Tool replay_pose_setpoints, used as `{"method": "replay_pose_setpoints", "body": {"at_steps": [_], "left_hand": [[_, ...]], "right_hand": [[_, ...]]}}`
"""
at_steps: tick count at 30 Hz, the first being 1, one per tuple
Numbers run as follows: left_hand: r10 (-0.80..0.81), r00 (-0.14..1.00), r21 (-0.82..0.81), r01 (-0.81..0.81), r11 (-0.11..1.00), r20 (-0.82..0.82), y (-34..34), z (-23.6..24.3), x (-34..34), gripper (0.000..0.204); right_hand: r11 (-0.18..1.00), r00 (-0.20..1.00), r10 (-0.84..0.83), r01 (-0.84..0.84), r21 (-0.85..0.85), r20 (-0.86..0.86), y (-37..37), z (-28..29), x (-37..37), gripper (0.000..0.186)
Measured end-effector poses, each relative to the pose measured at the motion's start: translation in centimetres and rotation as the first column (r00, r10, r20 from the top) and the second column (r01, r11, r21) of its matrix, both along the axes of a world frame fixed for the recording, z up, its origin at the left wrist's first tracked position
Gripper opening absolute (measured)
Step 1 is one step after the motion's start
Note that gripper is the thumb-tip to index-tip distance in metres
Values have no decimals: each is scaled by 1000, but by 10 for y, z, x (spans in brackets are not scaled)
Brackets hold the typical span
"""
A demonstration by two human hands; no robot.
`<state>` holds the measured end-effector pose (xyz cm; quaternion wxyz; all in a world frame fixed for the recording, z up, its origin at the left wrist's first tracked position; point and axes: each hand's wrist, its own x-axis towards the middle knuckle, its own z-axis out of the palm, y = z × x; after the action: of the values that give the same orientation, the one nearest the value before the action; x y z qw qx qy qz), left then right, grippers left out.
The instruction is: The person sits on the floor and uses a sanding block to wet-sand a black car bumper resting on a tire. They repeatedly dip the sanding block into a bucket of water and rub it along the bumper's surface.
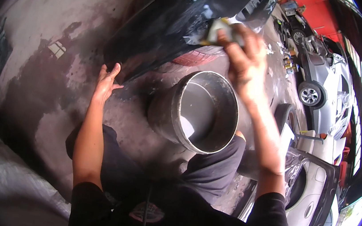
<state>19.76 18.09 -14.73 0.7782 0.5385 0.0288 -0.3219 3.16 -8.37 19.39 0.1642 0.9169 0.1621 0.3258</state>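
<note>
My right hand (243,57) grips a small pale block with yellowish edges (219,28), like a sponge or pad, against the upper right part of a black car bumper (154,34), where pale wet-looking patches show. My left hand (108,80) has its fingers apart at the bumper's lower left end; whether it touches it I cannot tell. Between my forearms stands a dark bucket (167,111) holding grey cloudy liquid. A curved reddish object (192,57) shows beneath the bumper, above the bucket.
My knee (209,174) is beside the bucket. At the right are a silver car (327,103), a loose tire (283,115), a car door panel (309,199) and clutter (290,63). The stained concrete floor (33,38) extends to the left, with crumpled sheeting (1,159) at the lower left.
</note>
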Motion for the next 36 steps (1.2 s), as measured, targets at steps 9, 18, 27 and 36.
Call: {"method": "replay_pose_setpoints", "body": {"at_steps": [9,18,27,36], "left_hand": [[10,1000,-28,-10,1000,-22,3,7,1,140],[35,999,-13,-35,999,-31,9,2,3,137],[37,999,-2,-37,999,-35,8,-3,5,139],[5,1000,-25,-6,1000,-22,4,2,3,143]], "right_hand": [[995,997,-26,34,-91,79,-20,24,4,47],[996,990,86,-86,9,-115,4,2,7,44],[978,969,105,-142,-155,-223,26,-24,11,43],[986,982,76,-100,-136,-171,32,-42,7,47]]}}
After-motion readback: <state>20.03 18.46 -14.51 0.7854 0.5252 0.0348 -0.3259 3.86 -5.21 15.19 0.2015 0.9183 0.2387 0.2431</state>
